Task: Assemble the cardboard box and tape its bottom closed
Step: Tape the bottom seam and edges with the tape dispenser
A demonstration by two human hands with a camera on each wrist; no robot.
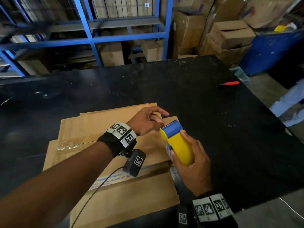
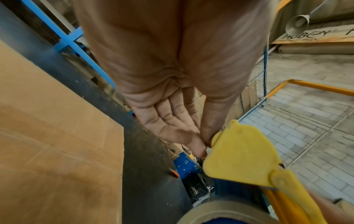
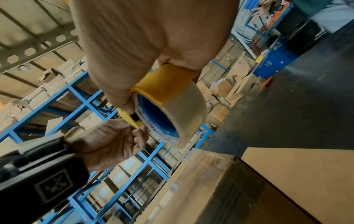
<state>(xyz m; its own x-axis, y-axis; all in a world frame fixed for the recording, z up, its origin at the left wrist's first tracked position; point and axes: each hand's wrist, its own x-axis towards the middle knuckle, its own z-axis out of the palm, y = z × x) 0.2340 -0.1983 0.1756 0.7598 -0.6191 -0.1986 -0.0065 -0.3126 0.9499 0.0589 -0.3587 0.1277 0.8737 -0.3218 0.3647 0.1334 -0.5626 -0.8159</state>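
Observation:
A flattened brown cardboard box (image 1: pixel 98 129) lies on the black table (image 1: pixel 181 88) in front of me, with a strip of clear tape on its left part. My right hand (image 1: pixel 177 142) grips a yellow tape dispenser (image 1: pixel 181 148) with a blue head, held just above the box's right edge. Its brownish tape roll (image 3: pixel 182 106) shows in the right wrist view. My left hand (image 1: pixel 160 120) reaches to the dispenser's head, where thumb and fingertips (image 2: pixel 199 145) pinch the tape end at the yellow tip (image 2: pixel 239 151). The tape end itself is barely visible.
A red-handled cutter (image 1: pixel 230 83) lies near the table's far right edge. Blue shelving (image 1: pixel 88 30) with cartons stands behind the table, stacked cardboard boxes (image 1: pixel 230 35) and a blue bin (image 1: pixel 269 50) at the back right. A person's leg (image 1: pixel 289 99) is at the right.

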